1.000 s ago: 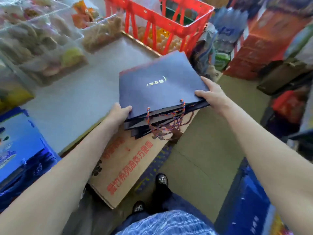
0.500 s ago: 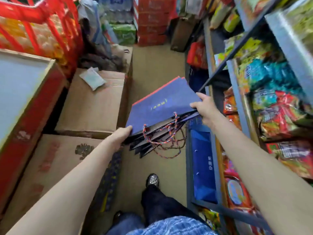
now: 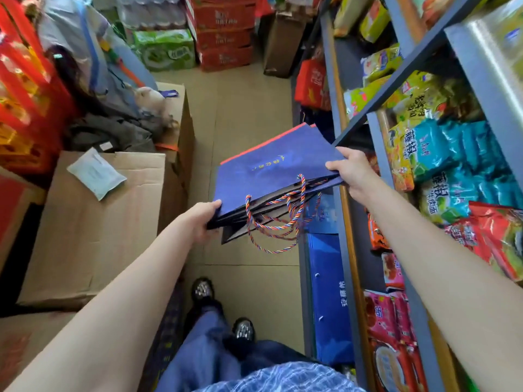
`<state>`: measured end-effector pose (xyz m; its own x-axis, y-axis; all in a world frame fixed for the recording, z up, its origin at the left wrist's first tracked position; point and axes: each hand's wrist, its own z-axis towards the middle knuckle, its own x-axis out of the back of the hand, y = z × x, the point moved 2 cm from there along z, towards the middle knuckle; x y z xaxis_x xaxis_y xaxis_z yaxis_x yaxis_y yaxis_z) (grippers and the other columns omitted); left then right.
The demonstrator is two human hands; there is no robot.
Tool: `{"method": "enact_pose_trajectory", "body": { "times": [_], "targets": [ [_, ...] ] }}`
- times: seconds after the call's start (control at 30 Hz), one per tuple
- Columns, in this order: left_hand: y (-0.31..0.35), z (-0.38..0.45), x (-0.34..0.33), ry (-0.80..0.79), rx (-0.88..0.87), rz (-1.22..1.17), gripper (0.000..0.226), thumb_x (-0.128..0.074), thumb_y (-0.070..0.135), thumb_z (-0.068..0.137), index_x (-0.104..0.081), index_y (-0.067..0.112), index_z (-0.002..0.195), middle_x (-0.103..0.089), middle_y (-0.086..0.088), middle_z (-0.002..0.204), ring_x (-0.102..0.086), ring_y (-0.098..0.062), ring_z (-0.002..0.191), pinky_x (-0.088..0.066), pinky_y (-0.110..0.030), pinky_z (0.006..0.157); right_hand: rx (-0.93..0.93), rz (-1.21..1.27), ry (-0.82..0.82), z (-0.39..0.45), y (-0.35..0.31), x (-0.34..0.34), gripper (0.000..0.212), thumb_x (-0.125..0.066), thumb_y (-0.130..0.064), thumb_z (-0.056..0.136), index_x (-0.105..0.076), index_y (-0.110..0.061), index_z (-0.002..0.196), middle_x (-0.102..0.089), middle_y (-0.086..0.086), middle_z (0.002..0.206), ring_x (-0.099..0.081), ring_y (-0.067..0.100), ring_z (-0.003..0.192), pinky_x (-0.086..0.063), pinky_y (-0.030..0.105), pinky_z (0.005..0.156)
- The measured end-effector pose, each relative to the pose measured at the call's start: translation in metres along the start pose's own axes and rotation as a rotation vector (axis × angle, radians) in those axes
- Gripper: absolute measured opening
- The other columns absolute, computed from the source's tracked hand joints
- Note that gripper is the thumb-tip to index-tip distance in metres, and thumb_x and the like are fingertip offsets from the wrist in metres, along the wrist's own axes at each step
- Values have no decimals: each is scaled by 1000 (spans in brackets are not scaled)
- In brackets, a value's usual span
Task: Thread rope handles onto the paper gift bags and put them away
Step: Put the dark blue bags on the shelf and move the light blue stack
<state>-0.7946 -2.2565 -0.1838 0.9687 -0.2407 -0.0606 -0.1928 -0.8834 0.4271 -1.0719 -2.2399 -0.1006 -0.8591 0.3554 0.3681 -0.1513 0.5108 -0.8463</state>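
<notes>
1. You're standing in a narrow shop aisle with a flat stack of navy-blue paper gift bags (image 3: 271,176) held out in front of you, above the tan floor (image 3: 249,108).
2. Your left hand (image 3: 201,219) grips the stack's near-left corner, thumb on top and fingers curled under the edges.
3. Your right hand (image 3: 353,172) holds the right edge of the stack, thumb lying across the top bag, the other fingers hidden beneath.
4. The top bag shows small gold lettering and a red strip along its far edge.
5. Twisted rope handles in red, blue and white (image 3: 278,219) hang in loops from the near, open side of the stack, dangling free over the floor.
6. The stack is tilted, its far-right corner raised, and sits just left of the grey metal shelving unit (image 3: 343,250) packed with snack packets (image 3: 441,154).
7. More blue bags (image 3: 328,292) stand upright in the shelf's bottom bay, below and to the near right of your stack.
8. On your left, brown cardboard boxes (image 3: 93,239) line the aisle; a white paper packet (image 3: 96,172) lies on the nearer one.
</notes>
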Motion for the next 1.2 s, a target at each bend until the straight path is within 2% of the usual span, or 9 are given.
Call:
{"method": "enact_pose_trajectory", "body": {
  "times": [0.1, 0.27, 0.33, 0.43, 0.53, 0.7, 0.83, 1.0, 1.2],
  "targets": [
    [64, 38, 15, 133, -88, 108, 24, -47, 31, 96, -46, 18, 75, -47, -2, 79, -43, -16, 65, -34, -28, 65, -68, 45, 14, 51, -10, -21, 16, -56, 3, 77, -61, -7, 88, -59, 10, 87, -52, 22, 80, -39, 33, 73],
    [160, 97, 29, -167, 70, -137, 34, -44, 51, 91, -56, 21, 84, -66, -4, 76, -62, -22, 63, -49, -33, 63, -121, 214, 38, 154, -41, -51, 31, -48, 10, 86, -60, -10, 107, -64, 8, 92, -57, 23, 85, -45, 37, 83],
    [214, 128, 28, -122, 60, -187, 30, -46, 45, 93, -54, 19, 82, -63, -4, 76, -60, -19, 64, -47, -32, 62, -128, 182, 69, 200, -57, -57, 31, -51, 7, 87, -58, -8, 113, -64, 4, 97, -58, 23, 93, -45, 40, 92],
    [308, 191, 29, 219, -181, 204, 23, -51, 27, 94, -58, 6, 86, -58, -10, 87, -55, -24, 70, -50, -29, 58, -179, 10, 85, 255, -67, -69, 29, -58, -7, 89, -55, -2, 118, -59, 2, 107, -54, 19, 101, -42, 37, 96],
    [408, 233, 10, 415, -398, 665, 34, -47, 16, 93, -57, -14, 105, -61, -27, 104, -59, -39, 98, -47, -40, 82, -269, -89, 88, 310, -64, -86, 25, -68, -28, 79, -59, -5, 85, -59, 10, 86, -50, 21, 84, -41, 33, 74],
    [546, 301, -41, 519, -573, 1057, 32, -42, 12, 94, -56, -11, 110, -57, -31, 117, -52, -45, 111, -42, -42, 90, -415, -94, 56, 417, -69, -104, 43, -54, -18, 94, -47, 8, 128, -50, 20, 132, -48, 34, 121, -37, 35, 96],
    [632, 365, -89, 450, -658, 1143, 35, -35, 12, 96, -55, -10, 114, -54, -31, 122, -49, -43, 114, -40, -39, 90, -430, -91, 103, 518, -79, -92, 47, -48, -21, 96, -41, 3, 136, -42, 17, 143, -39, 33, 131, -28, 38, 110],
    [701, 417, -172, 134, -712, 1314, 39, -37, 23, 99, -48, -8, 121, -50, -28, 128, -47, -40, 118, -38, -37, 91, -539, -19, 246, 580, -72, -65, 49, -38, -22, 100, -29, -12, 147, -29, 9, 152, -32, 28, 137, -28, 37, 111],
    [737, 495, -287, -265, -830, 1717, 47, -43, 27, 98, -44, -13, 123, -49, -33, 125, -46, -43, 118, -33, -39, 93, -708, 332, 555, 610, -44, -66, 36, -63, -29, 88, -57, -15, 120, -57, 5, 129, -53, 19, 112, -37, 22, 90]
  ]
}}
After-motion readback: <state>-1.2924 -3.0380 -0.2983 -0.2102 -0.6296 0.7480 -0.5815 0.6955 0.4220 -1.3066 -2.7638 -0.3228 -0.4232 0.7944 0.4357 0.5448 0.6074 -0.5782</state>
